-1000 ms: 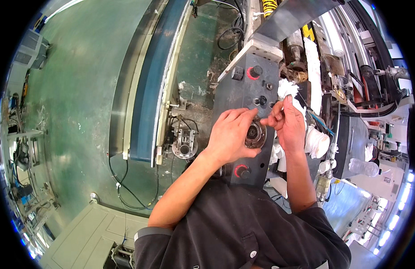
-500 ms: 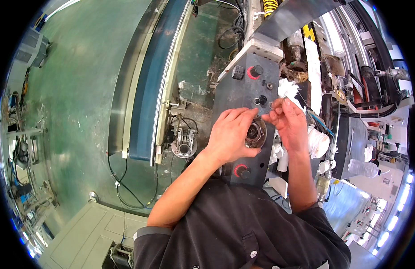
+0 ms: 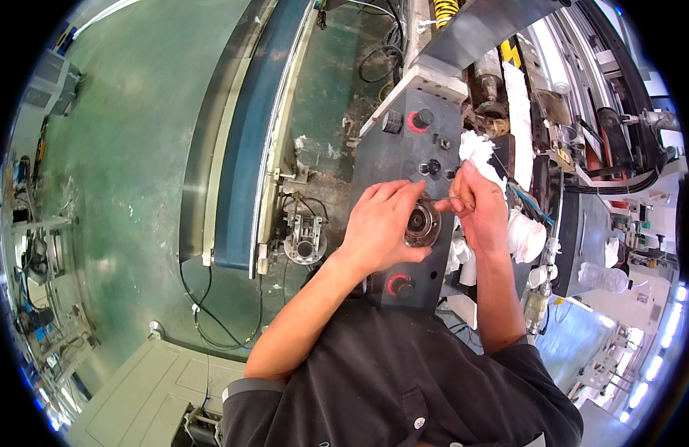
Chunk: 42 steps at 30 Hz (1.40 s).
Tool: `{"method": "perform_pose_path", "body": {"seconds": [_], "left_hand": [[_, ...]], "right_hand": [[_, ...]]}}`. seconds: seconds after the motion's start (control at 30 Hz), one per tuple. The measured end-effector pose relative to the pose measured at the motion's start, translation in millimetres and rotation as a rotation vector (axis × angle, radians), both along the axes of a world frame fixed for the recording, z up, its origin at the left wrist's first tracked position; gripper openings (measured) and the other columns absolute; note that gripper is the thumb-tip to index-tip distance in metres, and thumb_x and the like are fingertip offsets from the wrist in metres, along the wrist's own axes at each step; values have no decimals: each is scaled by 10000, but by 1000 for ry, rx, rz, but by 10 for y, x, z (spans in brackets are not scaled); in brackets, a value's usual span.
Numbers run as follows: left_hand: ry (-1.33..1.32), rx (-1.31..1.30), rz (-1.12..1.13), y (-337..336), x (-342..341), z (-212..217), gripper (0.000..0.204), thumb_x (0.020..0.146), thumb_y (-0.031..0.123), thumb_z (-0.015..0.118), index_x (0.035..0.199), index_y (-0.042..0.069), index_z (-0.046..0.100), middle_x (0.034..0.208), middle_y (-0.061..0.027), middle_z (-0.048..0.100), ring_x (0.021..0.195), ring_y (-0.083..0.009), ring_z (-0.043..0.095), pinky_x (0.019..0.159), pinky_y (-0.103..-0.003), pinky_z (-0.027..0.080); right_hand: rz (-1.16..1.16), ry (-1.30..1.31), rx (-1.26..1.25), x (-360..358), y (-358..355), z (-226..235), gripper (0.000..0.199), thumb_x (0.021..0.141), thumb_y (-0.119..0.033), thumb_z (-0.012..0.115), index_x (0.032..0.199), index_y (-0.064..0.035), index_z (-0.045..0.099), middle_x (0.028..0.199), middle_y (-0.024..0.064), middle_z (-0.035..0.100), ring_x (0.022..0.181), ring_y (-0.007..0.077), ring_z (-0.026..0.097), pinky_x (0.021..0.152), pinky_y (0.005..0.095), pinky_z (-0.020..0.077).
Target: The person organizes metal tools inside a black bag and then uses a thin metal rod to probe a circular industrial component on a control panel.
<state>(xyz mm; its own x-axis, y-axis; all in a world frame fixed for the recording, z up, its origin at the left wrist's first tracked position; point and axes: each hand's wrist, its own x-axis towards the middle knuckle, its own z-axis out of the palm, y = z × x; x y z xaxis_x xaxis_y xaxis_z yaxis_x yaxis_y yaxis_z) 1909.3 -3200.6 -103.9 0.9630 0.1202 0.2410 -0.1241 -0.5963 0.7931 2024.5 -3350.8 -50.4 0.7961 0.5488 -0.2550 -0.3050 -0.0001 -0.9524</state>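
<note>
My left hand (image 3: 380,223) curves round the left side of a round metal flange (image 3: 422,223) with a ringed hollow centre. The thumb lies at its lower edge and the fingertips at its upper edge. Just right of the flange, my right hand (image 3: 480,208) is closed in a pinch on a thin metal rod (image 3: 436,199), whose tip reaches the flange's upper rim. The rod's other end is hidden by the fingers. Both hands are over a dark machine plate (image 3: 382,160) that carries black knobs, one (image 3: 421,119) with a red ring behind it.
A blue conveyor belt (image 3: 256,141) runs along the left, with a small metal mechanism (image 3: 306,237) beside it. White crumpled material (image 3: 480,153) hangs at the plate's right edge, near rollers and cables. A clear plastic bottle (image 3: 604,278) lies farther right. A beige cabinet (image 3: 147,387) is at the lower left.
My right hand has turned and dipped slightly, bringing the thin rod to the flange's rim. My left hand stays nearly still around the flange.
</note>
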Motion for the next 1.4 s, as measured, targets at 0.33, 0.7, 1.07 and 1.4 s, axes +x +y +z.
{"method": "perform_pose_path", "body": {"seconds": [0.33, 0.7, 1.07, 1.4], "left_hand": [[12, 2, -20, 14, -6, 8, 940, 580, 330, 886, 1381, 42, 489, 1282, -124, 610, 1258, -275, 536, 1097, -410, 389], [-26, 5, 1, 12, -1, -13, 916, 562, 343, 879, 1358, 50, 533, 1272, -136, 609, 1202, -306, 566, 1041, -421, 436], [-30, -13, 1, 3, 1, -16, 915, 568, 345, 874, 1364, 54, 530, 1281, -136, 608, 1207, -305, 561, 1052, -424, 428], [21, -9, -10, 2, -15, -19, 945, 590, 348, 879, 1389, 25, 492, 1308, -139, 596, 1240, -320, 539, 1067, -432, 414]], "right_hand": [[-130, -5, -64, -102, 74, 59, 305, 1053, -246, 517, 861, -19, 584, 777, 3, 511, 713, 102, 535, 792, 358, 610], [-100, 56, -13, -47, 48, 35, 302, 966, -214, 673, 724, -112, 523, 724, -29, 480, 665, 85, 484, 656, 263, 462], [-150, -551, -179, -162, 75, 46, 300, 994, -136, 601, 728, -65, 482, 828, -29, 467, 750, 52, 425, 687, 218, 367], [269, -745, -837, -145, -28, 45, 306, 886, -301, 747, 799, -36, 620, 626, 95, 608, 555, 194, 582, 548, 327, 464]]}}
